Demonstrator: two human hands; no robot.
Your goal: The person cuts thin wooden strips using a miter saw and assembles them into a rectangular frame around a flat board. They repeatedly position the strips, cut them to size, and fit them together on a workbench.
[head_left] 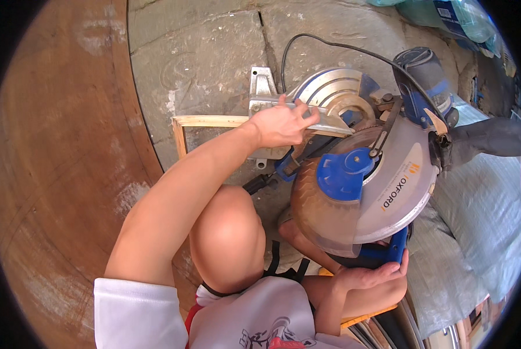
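A miter saw (382, 180) with a clear blade guard and blue fittings stands on the ground before me, its head raised. My left hand (283, 123) lies over its metal fence (263, 104), fingers bent across the top, holding a pale wooden frame (211, 121) against it. The frame's corner sticks out to the left, with one strip turning back toward me. The part under my hand is hidden. At the lower right, my right hand (372, 276) is closed from below around the saw's blue handle (396, 247). Its grip is partly hidden.
A brown wooden board (68, 145) fills the left side. The black power cord (342, 43) loops behind the saw over the stone floor (196, 64). A dark dust bag (487, 139) and a pale plastic sheet (469, 203) lie right. Wood strips (394, 326) lie at lower right.
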